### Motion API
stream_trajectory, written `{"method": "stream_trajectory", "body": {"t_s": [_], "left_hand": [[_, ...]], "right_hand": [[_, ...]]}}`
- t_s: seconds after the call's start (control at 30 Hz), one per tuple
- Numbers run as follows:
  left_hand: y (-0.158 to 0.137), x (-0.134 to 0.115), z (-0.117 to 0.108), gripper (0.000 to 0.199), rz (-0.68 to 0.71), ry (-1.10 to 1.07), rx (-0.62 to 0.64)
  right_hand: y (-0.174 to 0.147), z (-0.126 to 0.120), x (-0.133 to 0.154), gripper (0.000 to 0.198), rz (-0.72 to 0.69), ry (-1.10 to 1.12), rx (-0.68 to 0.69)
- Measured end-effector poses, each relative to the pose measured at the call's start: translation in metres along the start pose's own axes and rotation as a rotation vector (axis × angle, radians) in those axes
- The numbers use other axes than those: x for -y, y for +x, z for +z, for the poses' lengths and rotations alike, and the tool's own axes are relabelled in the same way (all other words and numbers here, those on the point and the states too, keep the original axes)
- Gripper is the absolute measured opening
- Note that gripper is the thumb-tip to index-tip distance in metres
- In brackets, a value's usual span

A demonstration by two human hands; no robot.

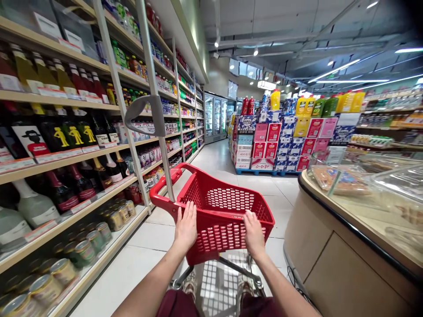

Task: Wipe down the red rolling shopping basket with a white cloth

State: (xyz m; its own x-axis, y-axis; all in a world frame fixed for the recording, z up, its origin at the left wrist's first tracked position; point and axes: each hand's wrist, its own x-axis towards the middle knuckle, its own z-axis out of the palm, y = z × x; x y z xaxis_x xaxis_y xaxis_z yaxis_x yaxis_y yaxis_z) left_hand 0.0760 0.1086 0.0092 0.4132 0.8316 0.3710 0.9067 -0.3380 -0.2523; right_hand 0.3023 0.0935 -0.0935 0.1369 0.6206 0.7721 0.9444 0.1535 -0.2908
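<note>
A red plastic shopping cart [231, 198] with a perforated basket stands sideways in front of me, its handle end to the left. My left hand [187, 224] lies against the near side of the basket, close to the handle end, with its fingers stretched out. Farther right, my right hand [254, 233] has its fingers bent over the basket's near rim. A grey metal pole [152, 66] with a grey plastic loop [145, 115] rises from the cart's handle end. Nothing shows inside the part of the basket that I can see.
Shelves [99, 154] of bottles and cans run along the left. Stacked drink boxes [266, 145] stand ahead, with juice bottles [309, 105] on top. On the right is a curved display counter [317, 237] with packaged food. Cables [295, 281] lie at its base. Glass-door fridges [216, 114] stand at the back.
</note>
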Motion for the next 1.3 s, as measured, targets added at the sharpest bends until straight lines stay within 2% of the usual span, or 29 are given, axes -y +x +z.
{"method": "stream_trajectory", "body": {"t_s": [0.07, 0.2, 0.23, 0.33, 0.4, 0.5, 0.6, 0.8, 0.97, 1.17, 1.3], "left_hand": [[0.004, -0.014, 0.005, 0.063, 0.03, -0.017, 0.002], [0.009, -0.036, 0.017, 0.063, 0.027, -0.04, -0.015], [0.01, -0.037, 0.019, 0.063, 0.029, -0.039, -0.024], [0.01, -0.036, 0.023, 0.064, 0.067, -0.046, -0.045], [0.009, -0.041, 0.025, 0.065, 0.061, -0.067, -0.064], [0.005, -0.061, 0.029, 0.064, 0.118, -0.117, -0.085], [-0.001, -0.084, 0.035, 0.062, 0.214, -0.162, -0.071], [-0.01, -0.102, 0.04, 0.06, 0.289, -0.204, -0.073], [-0.024, -0.101, 0.045, 0.058, 0.308, -0.2, -0.026], [-0.028, -0.089, 0.046, 0.061, 0.263, -0.218, -0.037], [-0.031, -0.078, 0.05, 0.062, 0.248, -0.214, -0.06]], "right_hand": [[-0.001, -0.003, -0.014, 0.052, 0.033, -0.032, -0.022], [0.003, -0.005, -0.024, 0.05, -0.185, 0.04, 0.092], [0.003, -0.007, -0.031, 0.051, -0.197, 0.043, 0.1], [-0.005, -0.017, -0.068, 0.052, -0.046, -0.009, 0.014], [-0.023, -0.022, -0.092, 0.052, 0.07, -0.025, -0.041], [-0.062, -0.024, -0.105, 0.056, 0.102, 0.014, -0.033], [-0.083, -0.027, -0.095, 0.061, -0.008, 0.072, 0.032], [-0.053, -0.039, -0.083, 0.059, -0.01, 0.117, -0.092], [-0.075, -0.024, -0.068, 0.063, -0.111, 0.141, 0.083], [-0.046, -0.017, -0.032, 0.059, -0.157, 0.163, -0.041], [-0.055, -0.006, -0.012, 0.06, -0.265, 0.173, 0.053]]}}
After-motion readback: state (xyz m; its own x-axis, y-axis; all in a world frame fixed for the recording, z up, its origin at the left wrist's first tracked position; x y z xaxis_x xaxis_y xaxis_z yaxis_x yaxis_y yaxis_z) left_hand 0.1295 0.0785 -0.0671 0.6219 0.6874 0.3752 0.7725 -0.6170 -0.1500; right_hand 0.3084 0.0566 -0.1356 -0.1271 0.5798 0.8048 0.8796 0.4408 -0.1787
